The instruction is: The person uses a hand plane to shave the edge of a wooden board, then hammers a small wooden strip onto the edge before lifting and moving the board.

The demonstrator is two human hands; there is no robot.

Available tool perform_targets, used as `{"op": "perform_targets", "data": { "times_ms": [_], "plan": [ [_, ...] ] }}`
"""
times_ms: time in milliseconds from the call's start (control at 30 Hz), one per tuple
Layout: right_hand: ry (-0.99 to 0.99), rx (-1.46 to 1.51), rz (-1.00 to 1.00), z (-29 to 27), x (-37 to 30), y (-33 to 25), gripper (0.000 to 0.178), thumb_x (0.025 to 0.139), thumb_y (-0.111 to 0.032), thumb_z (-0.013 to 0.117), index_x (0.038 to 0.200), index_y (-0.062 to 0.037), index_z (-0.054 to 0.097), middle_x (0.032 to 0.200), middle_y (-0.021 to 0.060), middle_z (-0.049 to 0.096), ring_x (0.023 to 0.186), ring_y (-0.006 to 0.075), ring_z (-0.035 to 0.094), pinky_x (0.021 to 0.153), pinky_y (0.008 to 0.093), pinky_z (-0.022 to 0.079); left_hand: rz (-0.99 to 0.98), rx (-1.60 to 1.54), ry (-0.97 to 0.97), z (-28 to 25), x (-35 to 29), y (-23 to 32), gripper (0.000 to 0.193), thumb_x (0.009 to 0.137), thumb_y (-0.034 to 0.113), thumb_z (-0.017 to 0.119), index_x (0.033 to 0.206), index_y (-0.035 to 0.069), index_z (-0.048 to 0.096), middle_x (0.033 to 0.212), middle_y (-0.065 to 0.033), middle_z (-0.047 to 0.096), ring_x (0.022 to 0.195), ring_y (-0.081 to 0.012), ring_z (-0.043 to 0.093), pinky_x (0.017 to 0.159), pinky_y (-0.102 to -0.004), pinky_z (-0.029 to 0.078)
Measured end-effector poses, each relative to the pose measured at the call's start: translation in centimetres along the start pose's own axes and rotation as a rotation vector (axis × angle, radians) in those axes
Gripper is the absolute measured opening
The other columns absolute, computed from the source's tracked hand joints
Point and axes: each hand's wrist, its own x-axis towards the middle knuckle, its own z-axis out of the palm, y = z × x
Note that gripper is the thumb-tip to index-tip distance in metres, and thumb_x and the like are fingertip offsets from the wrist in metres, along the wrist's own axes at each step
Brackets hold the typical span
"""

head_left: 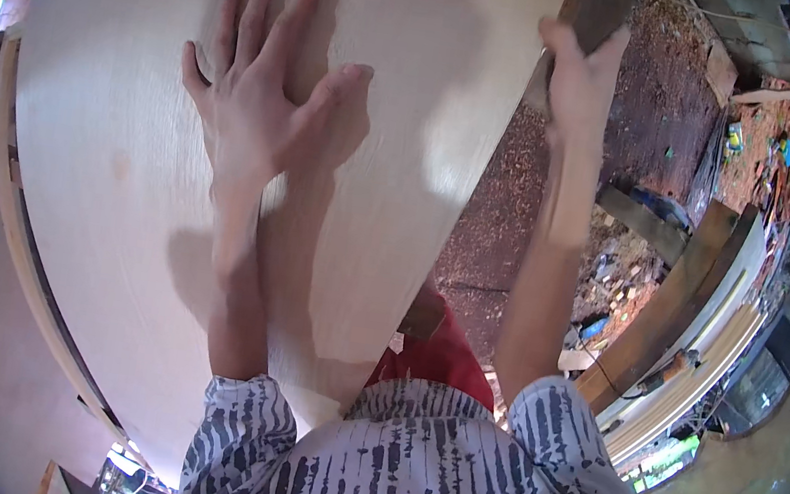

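A large pale plywood sheet (410,67) spreads out in front of me. My left hand (258,107) lies on its face with the fingers spread, pressing nothing but the wood. At the sheet's right edge, near the far corner, my right hand (579,86) is closed round a dark brown flat piece (595,7). The thumb is on its left side, and the other fingers are partly hidden. Whether this piece is a tool or a bit of wood, I cannot make out; its far end runs out of the picture.
Wood chips cover the brown ground (666,113) on the right. Beyond lie a thick brown beam (658,314), stacked pale boards (699,381) and a power tool (670,372) with a cord. A wooden strip (11,142) runs along the left side of the sheet.
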Motion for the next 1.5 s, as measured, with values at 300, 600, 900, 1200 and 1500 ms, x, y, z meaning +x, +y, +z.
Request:
{"op": "perform_targets", "data": {
  "times_ms": [300, 600, 900, 1200, 1500],
  "plan": [
    [-0.141, 0.051, 0.151, 0.0, -7.0, -1.8, 0.086, 0.088, -0.024, 0.075, 0.152, 0.0042, 0.025, 0.135, 0.0257, 0.055, 0.122, 0.0282, 0.058, 0.108, 0.0426, 0.045, -0.013, 0.022, 0.000, -1.4, -0.9, -0.3, 0.079, 0.078, 0.065, 0.069, 0.150, 0.035, 0.053, 0.165, -0.0005, 0.037, 0.156, -0.0264, 0.026, 0.122, -0.0657, 0.008],
    [-0.174, 0.187, 0.339, -0.9, -15.8, -0.7, 0.077, 0.091, -0.018, 0.070, 0.149, 0.0060, 0.025, 0.132, 0.0218, 0.052, 0.120, 0.0249, 0.054, 0.105, 0.0408, 0.043, 0.028, 0.043, 0.018, 0.3, -1.2, -0.9, 0.077, 0.081, 0.065, 0.069, 0.151, 0.034, 0.052, 0.166, -0.0022, 0.036, 0.156, -0.0258, 0.024, 0.121, -0.0666, 0.008],
    [-0.104, 0.202, 0.047, -0.5, -3.3, -1.2, 0.067, 0.089, -0.019, 0.075, 0.142, 0.0032, 0.040, 0.130, 0.0189, 0.060, 0.116, 0.0227, 0.060, 0.097, 0.0389, 0.050, 0.074, 0.029, 0.045, 0.3, 0.1, -0.4, 0.079, 0.081, 0.073, 0.065, 0.151, 0.037, 0.051, 0.167, -0.0014, 0.034, 0.158, -0.0260, 0.020, 0.121, -0.0680, 0.007],
    [-0.147, 0.131, 0.207, -1.2, -17.1, -1.3, 0.075, 0.092, -0.024, 0.073, 0.142, 0.0105, 0.029, 0.142, 0.0289, 0.048, 0.131, 0.0343, 0.052, 0.111, 0.0459, 0.039, 0.038, 0.043, 0.021, 0.4, -0.9, -1.7, 0.075, 0.085, 0.067, 0.065, 0.153, 0.042, 0.047, 0.168, 0.0006, 0.031, 0.158, -0.0249, 0.019, 0.121, -0.0667, 0.006],
    [-0.198, 0.110, 0.205, -2.0, -19.4, -1.3, 0.073, 0.093, -0.020, 0.070, 0.144, 0.0090, 0.028, 0.133, 0.0249, 0.055, 0.124, 0.0288, 0.056, 0.108, 0.0423, 0.042, -0.019, 0.032, -0.034, 0.3, -1.1, 0.7, 0.084, 0.080, 0.054, 0.071, 0.155, 0.023, 0.048, 0.168, -0.0107, 0.032, 0.158, -0.0325, 0.019, 0.123, -0.0625, 0.006]
  ]
}}
